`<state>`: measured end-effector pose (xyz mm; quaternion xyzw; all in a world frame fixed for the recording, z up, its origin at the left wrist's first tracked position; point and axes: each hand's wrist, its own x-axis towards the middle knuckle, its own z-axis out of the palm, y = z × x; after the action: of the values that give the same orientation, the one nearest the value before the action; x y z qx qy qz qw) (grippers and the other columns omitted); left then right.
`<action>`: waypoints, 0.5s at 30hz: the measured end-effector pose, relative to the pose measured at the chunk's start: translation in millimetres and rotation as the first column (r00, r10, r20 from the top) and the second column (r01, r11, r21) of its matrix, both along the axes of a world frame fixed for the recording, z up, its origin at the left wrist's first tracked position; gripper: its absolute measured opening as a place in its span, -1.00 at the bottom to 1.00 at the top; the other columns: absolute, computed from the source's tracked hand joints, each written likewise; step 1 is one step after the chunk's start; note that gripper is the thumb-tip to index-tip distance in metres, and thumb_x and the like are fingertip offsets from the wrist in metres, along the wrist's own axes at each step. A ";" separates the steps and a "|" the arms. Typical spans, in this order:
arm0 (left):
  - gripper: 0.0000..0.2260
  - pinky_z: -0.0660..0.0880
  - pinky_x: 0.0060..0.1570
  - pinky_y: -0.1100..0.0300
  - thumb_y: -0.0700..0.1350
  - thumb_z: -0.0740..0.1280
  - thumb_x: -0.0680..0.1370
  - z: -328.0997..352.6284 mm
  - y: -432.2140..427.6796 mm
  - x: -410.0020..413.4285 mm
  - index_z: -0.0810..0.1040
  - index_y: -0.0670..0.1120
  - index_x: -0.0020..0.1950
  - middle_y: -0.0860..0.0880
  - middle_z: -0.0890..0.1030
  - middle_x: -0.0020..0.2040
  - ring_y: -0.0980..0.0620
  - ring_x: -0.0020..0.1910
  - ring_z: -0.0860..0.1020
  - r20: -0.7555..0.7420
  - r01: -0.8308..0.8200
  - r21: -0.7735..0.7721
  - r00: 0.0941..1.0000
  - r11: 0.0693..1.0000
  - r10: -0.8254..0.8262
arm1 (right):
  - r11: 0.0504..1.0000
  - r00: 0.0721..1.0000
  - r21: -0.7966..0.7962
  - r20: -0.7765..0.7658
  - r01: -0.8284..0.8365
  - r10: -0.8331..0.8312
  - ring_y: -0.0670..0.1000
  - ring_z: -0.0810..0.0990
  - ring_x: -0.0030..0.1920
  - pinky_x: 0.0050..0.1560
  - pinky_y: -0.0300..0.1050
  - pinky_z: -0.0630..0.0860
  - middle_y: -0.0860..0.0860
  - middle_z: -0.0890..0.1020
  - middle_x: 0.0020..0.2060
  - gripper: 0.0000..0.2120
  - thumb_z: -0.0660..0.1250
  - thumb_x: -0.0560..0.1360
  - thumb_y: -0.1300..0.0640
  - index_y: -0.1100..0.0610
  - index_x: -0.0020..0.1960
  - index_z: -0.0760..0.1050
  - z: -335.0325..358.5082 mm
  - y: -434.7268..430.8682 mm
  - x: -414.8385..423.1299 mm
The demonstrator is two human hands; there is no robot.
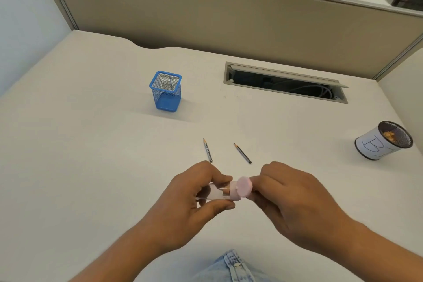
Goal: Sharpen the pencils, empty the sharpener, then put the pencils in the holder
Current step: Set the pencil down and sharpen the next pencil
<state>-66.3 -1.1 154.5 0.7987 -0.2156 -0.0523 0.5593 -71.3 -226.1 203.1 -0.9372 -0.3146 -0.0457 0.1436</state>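
Head view: the sharpener (231,191) is held above the table (91,144) between both hands, near the person's edge. The left hand (194,199) is curled around the clear barrel, thumb below and fingers above, pinching it. The right hand (290,199) is pressed onto the pink cap end with its fingertips; whether a pencil is hidden in that hand cannot be told. Two pencils (207,150) (242,153) lie just beyond the sharpener, apart from each other, points away from the person and seemingly already sharp. The blue mesh holder (166,90) stands upright well beyond the sharpener and to its left, and looks empty. A dark mesh bin (384,141) wrapped in white paper sits far to the sharpener's right, tipped toward the camera, with what look like shavings inside.

The sharpener is judged light, stiff and smooth, so it is likely to slip or twist in the fingers; a firm grasp around the barrel with one hand is suggested, while the cap is turned or pulled at its faceted rim with the other. Thin clear plastic may crack if squeezed hard. The pencils are judged light, rigid and prone to rolling, with brittle tips; they are best taken at mid-shaft and lowered into the holder without being dropped on their points.
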 end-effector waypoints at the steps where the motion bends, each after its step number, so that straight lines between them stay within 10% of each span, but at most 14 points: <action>1: -0.82 0.40 -0.26 0.33 0.07 0.43 0.46 0.7 -0.7 -1.0 0.52 0.10 0.01 0.15 0.56 -0.10 0.10 -0.27 0.41 0.015 0.012 -0.014 1.000 1.000 -0.012 | 1.000 0.999 -0.008 0.038 -0.010 0.011 0.04 0.40 -0.36 -0.40 -0.15 0.24 -0.02 0.50 -0.34 -0.73 0.21 0.59 0.05 0.14 -0.08 0.64 0.4 1.3 -2.0; 4: -0.85 0.38 -0.20 0.39 -0.02 0.43 0.50 -0.1 -4.2 -4.3 0.53 0.01 0.01 0.22 0.54 -0.02 0.19 -0.18 0.48 0.096 0.038 -0.030 0.995 0.999 -0.035 | 1.000 1.000 0.026 -0.001 0.009 -0.009 0.05 0.39 -0.41 -0.45 -0.12 0.28 -0.03 0.48 -0.40 -0.73 0.21 0.57 0.04 0.11 -0.16 0.62 0.6 3.9 -12.0; 7: -0.89 0.39 -0.10 0.44 -0.06 0.38 0.55 -5.1 -7.6 -6.5 0.52 -0.05 0.00 0.21 0.50 0.01 0.30 -0.03 0.52 0.196 0.030 0.016 0.980 0.999 -0.033 | 0.956 0.911 0.130 -0.360 0.261 -0.200 -0.08 0.33 -0.44 -0.44 -0.17 0.30 -0.07 0.42 -0.46 -0.69 0.21 0.59 -0.06 0.04 -0.26 0.53 -0.8 11.5 -17.9; 12: -0.88 0.48 -0.08 0.32 0.00 0.26 0.61 -10.3 -13.3 -9.0 0.50 -0.04 0.04 0.13 0.47 0.05 0.13 -0.01 0.55 0.395 -0.037 0.221 0.917 0.974 -0.055 | 0.662 0.267 0.170 -0.963 0.730 -0.048 -0.02 0.07 -0.47 -0.46 -0.23 0.05 -0.03 0.19 -0.52 -0.55 0.36 0.55 0.02 0.07 -0.48 0.38 1.9 10.0 -3.0; 15: -0.89 0.38 -0.11 0.49 -0.07 0.39 0.54 -6.9 -15.5 -8.5 0.48 0.01 0.00 0.18 0.50 -0.01 0.33 -0.01 0.53 0.226 -0.032 0.103 0.974 0.994 0.008 | 0.783 0.408 0.178 -0.907 0.596 -0.105 0.01 0.11 -0.41 -0.42 -0.18 0.06 0.01 0.25 -0.45 -0.55 0.36 0.47 -0.23 0.15 -0.32 0.44 5.5 8.0 1.1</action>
<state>-74.7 -16.6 147.7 0.8301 -0.2663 0.0328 0.4887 -70.2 -218.1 208.7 -0.8078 0.0352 0.3212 0.4930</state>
